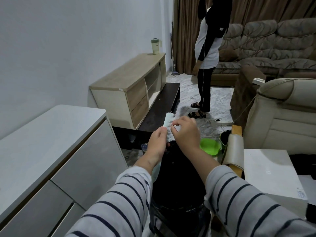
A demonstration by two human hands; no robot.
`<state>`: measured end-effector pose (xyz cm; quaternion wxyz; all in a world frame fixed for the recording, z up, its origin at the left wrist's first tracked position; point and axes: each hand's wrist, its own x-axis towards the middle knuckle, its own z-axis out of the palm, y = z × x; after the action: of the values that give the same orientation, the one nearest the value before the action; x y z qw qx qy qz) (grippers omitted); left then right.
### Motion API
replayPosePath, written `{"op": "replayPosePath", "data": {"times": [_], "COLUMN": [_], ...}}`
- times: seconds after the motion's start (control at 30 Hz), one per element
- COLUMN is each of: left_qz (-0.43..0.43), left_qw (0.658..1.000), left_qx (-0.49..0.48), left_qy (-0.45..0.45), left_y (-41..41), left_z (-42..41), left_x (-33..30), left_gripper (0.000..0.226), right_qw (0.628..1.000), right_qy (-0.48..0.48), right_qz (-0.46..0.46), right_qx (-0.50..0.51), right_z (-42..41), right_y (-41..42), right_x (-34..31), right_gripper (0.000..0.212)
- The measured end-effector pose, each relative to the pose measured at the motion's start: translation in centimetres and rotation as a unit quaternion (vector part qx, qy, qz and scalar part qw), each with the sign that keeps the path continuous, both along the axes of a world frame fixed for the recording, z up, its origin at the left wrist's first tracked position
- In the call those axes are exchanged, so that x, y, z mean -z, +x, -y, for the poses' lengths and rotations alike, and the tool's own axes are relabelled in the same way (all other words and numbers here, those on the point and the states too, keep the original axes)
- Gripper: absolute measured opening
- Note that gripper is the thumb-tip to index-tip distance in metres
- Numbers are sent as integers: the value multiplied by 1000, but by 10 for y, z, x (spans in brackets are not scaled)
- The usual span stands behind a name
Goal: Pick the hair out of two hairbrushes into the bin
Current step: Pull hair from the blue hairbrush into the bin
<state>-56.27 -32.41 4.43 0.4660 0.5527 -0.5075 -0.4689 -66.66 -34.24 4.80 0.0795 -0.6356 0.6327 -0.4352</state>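
A pale blue hairbrush (168,121) with white bristles stands upright in front of me, bristles facing right. My left hand (157,144) grips its lower part. My right hand (186,132) pinches thumb and fingertips at the bristles; whatever hair it holds is too fine to see. Directly below both hands stands a black bin (177,182) lined with a dark bag. A second hairbrush is not in view.
A white cabinet (51,151) runs along my left, and a white table (266,171) sits at my right. A green dish (209,146) lies on the floor past the bin. A person (206,53) stands further back near the sofas and a wooden TV unit (130,86).
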Motion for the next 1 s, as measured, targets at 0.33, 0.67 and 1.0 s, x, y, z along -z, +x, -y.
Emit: {"op": "replayPosePath", "data": {"times": [0.33,0.67,1.0], "left_qz": [-49,-46,-61], "left_qw": [998,998,996], "left_qx": [23,0,-28], "left_qy": [17,36,64], "left_y": [-4,-1,6], "left_z": [-1,-4,2], "left_x": [-5,2,1], "left_gripper": [29,32,43], "right_qw": [817,724,841], "right_qy": [106,179,188], "right_qz": [566,666,498], "right_qx": [-10,15,101], "right_z": [-9,1,-3], "right_y": [15,11,-23], "right_x": [-7,-2,28], "right_gripper": [18,12,29]}}
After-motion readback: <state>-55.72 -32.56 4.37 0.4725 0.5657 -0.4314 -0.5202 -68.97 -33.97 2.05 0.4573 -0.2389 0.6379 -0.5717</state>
